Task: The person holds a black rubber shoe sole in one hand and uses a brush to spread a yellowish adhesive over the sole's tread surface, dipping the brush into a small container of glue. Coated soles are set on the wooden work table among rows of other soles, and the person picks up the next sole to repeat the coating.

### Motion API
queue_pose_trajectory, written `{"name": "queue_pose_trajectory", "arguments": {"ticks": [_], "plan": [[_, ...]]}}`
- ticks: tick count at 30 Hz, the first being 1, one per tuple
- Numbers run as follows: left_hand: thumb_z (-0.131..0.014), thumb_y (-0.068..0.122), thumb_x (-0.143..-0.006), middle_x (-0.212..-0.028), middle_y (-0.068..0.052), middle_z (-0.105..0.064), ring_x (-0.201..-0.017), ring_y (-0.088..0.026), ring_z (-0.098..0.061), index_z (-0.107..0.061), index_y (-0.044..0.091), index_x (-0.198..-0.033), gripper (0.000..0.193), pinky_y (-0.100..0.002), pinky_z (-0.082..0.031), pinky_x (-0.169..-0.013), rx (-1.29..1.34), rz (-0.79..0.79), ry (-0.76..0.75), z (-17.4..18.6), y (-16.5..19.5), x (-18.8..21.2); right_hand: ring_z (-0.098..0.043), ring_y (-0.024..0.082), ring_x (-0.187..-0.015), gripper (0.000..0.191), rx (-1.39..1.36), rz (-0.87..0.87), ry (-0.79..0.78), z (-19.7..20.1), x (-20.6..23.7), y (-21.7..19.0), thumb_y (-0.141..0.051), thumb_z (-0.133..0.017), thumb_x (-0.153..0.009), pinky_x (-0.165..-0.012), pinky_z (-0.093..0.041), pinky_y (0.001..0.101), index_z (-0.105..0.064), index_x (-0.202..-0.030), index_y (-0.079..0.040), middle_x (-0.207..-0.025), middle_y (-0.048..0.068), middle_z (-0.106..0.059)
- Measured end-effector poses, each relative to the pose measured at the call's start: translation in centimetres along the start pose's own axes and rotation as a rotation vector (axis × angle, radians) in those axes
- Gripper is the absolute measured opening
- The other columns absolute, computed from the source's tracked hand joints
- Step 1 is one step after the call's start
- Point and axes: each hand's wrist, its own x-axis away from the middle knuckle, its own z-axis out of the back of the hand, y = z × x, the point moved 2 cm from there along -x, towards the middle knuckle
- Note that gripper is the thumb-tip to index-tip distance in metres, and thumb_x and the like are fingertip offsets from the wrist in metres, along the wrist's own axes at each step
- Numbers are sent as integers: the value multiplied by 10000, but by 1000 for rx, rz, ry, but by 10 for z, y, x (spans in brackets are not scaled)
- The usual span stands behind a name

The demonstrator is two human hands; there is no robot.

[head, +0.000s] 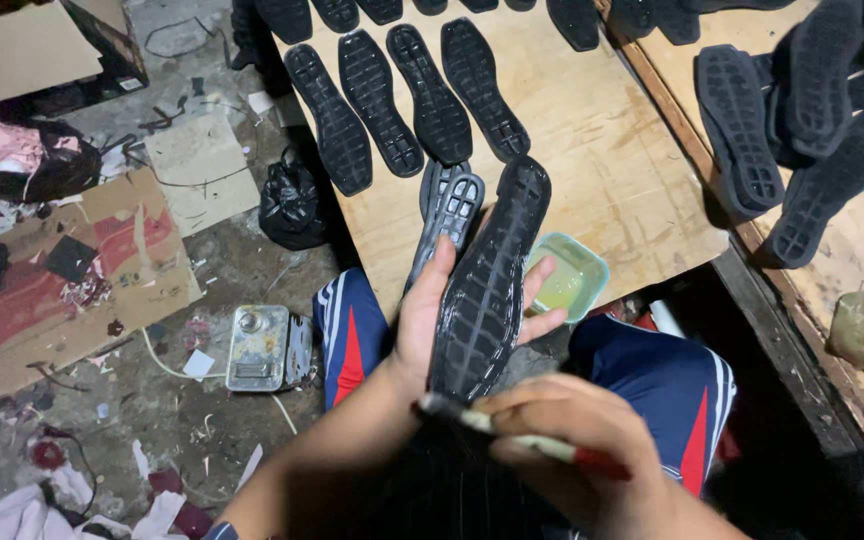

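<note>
A black rubber shoe sole (487,290) is held upright over the lap, its wet, glossy inner side facing up, toe toward the board. A thin brush (527,440) with a red handle lies across its heel end.

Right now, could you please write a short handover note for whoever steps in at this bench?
Left hand: holds a black shoe sole upright, tread side facing up.
Right hand: grips a brush, its bristle end at the sole's lower end.
A green glue tub sits at the plywood board's near edge, behind the sole.
Done: the held sole looks glossy, seemingly coated; a row of four soles lies on the board.
Left: one more sole lies just above the left hand; whether it is coated cannot be told.
</note>
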Motion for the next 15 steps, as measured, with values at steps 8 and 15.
{"name": "queue_pose_trajectory", "arguments": {"ticks": [8,15], "plan": [[-398,687,-1109,-1518,-78,-537,-1549,-291,-313,-443,247,-1617,674,-662,-227,-1266,241,37,-197,-3,8,-14,-746,286,-1019,290,112,18,-27,-3,-5,3,-13,-829,-809,-861,-592,357,-680,-1057,-25,-1161,143,-744],[-364,742,-1071,-1447,-100,-603,-1543,-274,-361,-507,63,-1533,834,-634,-172,-1294,80,-34,-174,8,17,-17,-744,274,-996,287,199,-5,88,0,8,7,1,-819,-797,-837,-591,348,-677,-1045,-19,-1099,136,-739]]}}
